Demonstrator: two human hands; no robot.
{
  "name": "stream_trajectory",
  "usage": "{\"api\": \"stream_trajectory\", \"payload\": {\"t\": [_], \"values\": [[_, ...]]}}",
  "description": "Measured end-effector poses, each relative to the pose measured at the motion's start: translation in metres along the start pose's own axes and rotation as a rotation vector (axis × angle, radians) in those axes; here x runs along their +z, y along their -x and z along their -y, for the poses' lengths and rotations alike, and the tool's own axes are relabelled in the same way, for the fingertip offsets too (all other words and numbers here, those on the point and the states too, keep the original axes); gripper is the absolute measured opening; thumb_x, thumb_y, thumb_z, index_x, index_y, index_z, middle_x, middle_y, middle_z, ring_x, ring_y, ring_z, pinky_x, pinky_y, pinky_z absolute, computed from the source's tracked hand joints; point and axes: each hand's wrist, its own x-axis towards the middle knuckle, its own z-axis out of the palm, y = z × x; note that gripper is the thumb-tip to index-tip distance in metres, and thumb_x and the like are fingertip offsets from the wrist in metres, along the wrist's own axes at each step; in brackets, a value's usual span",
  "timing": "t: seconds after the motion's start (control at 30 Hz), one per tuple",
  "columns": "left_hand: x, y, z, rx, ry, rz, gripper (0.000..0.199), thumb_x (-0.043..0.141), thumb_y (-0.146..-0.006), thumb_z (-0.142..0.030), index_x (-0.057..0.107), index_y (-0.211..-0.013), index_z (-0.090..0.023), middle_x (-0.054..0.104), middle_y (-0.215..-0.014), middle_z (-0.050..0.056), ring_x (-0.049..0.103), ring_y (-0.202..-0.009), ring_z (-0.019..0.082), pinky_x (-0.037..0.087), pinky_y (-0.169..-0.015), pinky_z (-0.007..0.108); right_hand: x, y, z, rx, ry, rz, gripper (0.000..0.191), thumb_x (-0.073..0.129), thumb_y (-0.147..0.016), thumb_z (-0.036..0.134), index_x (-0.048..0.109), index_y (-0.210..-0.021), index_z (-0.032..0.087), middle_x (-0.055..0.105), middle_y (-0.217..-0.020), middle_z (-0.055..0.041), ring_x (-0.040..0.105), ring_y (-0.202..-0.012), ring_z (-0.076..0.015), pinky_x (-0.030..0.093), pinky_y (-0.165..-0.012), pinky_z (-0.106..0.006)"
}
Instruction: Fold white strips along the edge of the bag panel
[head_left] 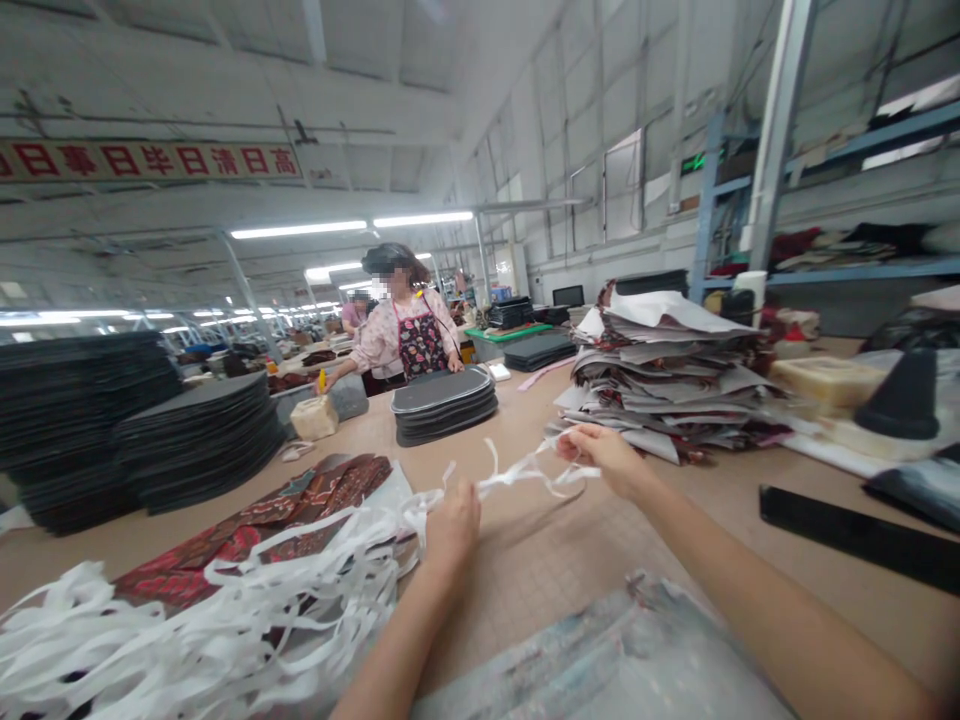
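A tangled heap of white fabric strips (315,590) covers the lower left of the table and trails up to the middle. My left hand (453,520) is closed around the strips where they leave the heap. Farther right, my right hand (596,455) pinches the other end of the strips, with loose ends hanging from its fingers. Between both hands the strips stretch loosely above the tabletop. Under the heap lies red and brown patterned fabric (307,515).
A tall pile of grey-backed fabric pieces (660,370) stands to the right. Stacks of dark panels (202,440) rise at the left. Across the table (525,560), a co-worker (412,330) stands behind another dark panel stack (444,405). A black flat bar (862,535) lies at the right.
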Motion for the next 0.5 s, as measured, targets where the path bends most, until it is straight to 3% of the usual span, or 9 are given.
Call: {"api": "stream_trajectory", "payload": {"t": [0.13,0.23,0.3,0.4,0.5], "values": [[-0.016,-0.020,0.020,-0.157,-0.007,-0.047,0.022,0.030,-0.093,-0.025,0.050,-0.099,-0.017,0.064,-0.082,0.007,0.063,-0.077,0.020,0.042,-0.063,0.028,-0.047,-0.007,0.017,0.009,-0.315,-0.195,0.012,0.051,-0.079,0.025,0.047,-0.069,0.019,0.047,-0.049,0.0049,0.052,-0.044,-0.0099,0.049,-0.051,-0.023],[-0.033,-0.036,0.045,-0.264,0.021,-0.059,0.022,0.035,-0.093,-0.027,0.053,-0.095,-0.014,0.063,-0.081,0.005,0.061,-0.075,0.017,0.045,-0.066,0.029,-0.085,-0.007,0.029,-0.012,-0.439,-0.319,0.016,0.051,-0.079,0.025,0.041,-0.068,0.020,0.026,-0.040,0.0122,0.026,-0.029,-0.0039,0.028,-0.031,-0.012],[-0.044,-0.047,0.057,-0.300,0.040,-0.071,0.024,0.039,-0.093,-0.031,0.054,-0.096,-0.013,0.062,-0.083,0.004,0.060,-0.076,0.016,0.046,-0.071,0.033,-0.098,-0.006,0.035,-0.028,-0.476,-0.355,0.015,0.052,-0.079,0.028,0.042,-0.071,0.020,0.025,-0.041,0.0132,0.019,-0.028,-0.0026,0.016,-0.028,-0.010],[-0.058,-0.061,0.052,-0.232,0.078,-0.095,0.019,0.046,-0.089,-0.026,0.056,-0.096,-0.012,0.061,-0.095,0.009,0.058,-0.092,0.022,0.044,-0.082,0.041,-0.087,-0.002,0.043,-0.018,-0.472,-0.272,0.019,0.060,-0.073,0.033,0.051,-0.081,0.019,0.035,-0.043,0.0122,0.023,-0.029,-0.0022,0.016,-0.028,-0.011],[-0.068,-0.061,0.016,-0.023,0.163,-0.156,0.025,0.046,-0.084,-0.016,0.055,-0.107,-0.013,0.049,-0.123,0.017,0.041,-0.120,0.030,0.030,-0.099,0.046,-0.053,0.003,0.051,0.019,-0.426,-0.096,0.029,0.067,-0.068,0.038,0.059,-0.084,0.015,0.039,-0.043,0.0103,0.025,-0.029,-0.0022,0.015,-0.028,-0.013]]}}
